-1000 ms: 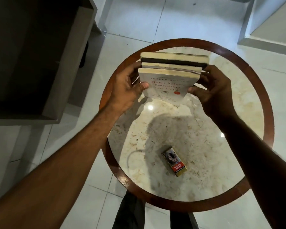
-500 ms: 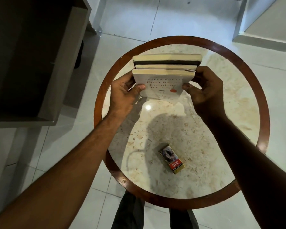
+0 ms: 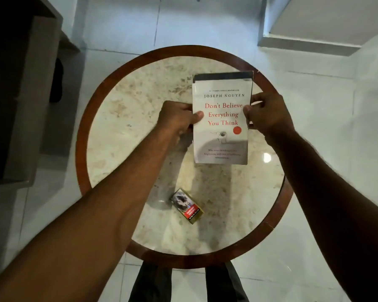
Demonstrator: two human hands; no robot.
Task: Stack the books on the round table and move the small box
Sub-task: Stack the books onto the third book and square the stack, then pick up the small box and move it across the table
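A stack of books lies flat on the round marble table [image 3: 122, 118], right of its centre. The top book [image 3: 222, 136] is white with red title lettering; a dark book [image 3: 223, 76] shows beneath it at the far edge. My left hand [image 3: 179, 118] grips the stack's left side, thumb on the white cover. On the right side, my right hand [image 3: 268, 114] holds the stack with its thumb on the cover as well. A small box [image 3: 187, 205] with a red label lies near the table's front edge, apart from both hands.
The table has a dark wooden rim [image 3: 83, 136] and stands on a white tiled floor [image 3: 314, 88]. A dark cabinet [image 3: 20, 94] stands to the left. A white ledge [image 3: 310, 46] is at the far right. My legs [image 3: 183, 284] are just below the table's front.
The books were held upright on their edges between both hands; now they lie flat as a stack, cover up, shifted to the right side of the table. The small box has not moved.
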